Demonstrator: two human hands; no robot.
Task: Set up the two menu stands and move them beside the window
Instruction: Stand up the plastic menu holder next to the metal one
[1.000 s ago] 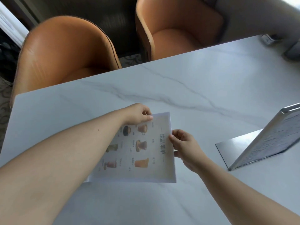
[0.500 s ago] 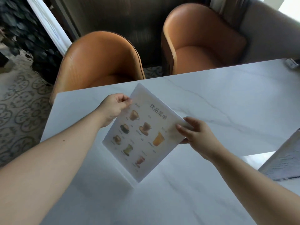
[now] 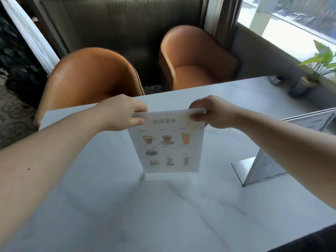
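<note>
**Drinks menu upright at mid-table, window off to the right**

Nearest the camera, two bare forearms reach out over the pale marble table. The left hand and the right hand each pinch a top corner of the drinks menu stand, fingers closed on its upper edge, thumbs on the printed face. The stand is upright, long axis vertical, its lower edge at or just above the tabletop (contact there is blurred, so I cannot tell whether it is set down). It sits straight ahead, between the hands, neither hand clearly nearer.

The second menu stand stands on its base at the right, partly behind the right forearm, so the right hand is the nearer one to it. The window lies further right and beyond, with a potted plant on the sill side; the coming move, as I judge it, carries both stands rightward and away.

Counted: two hands, two menu stands, two orange chairs across the table, one plant.
</note>
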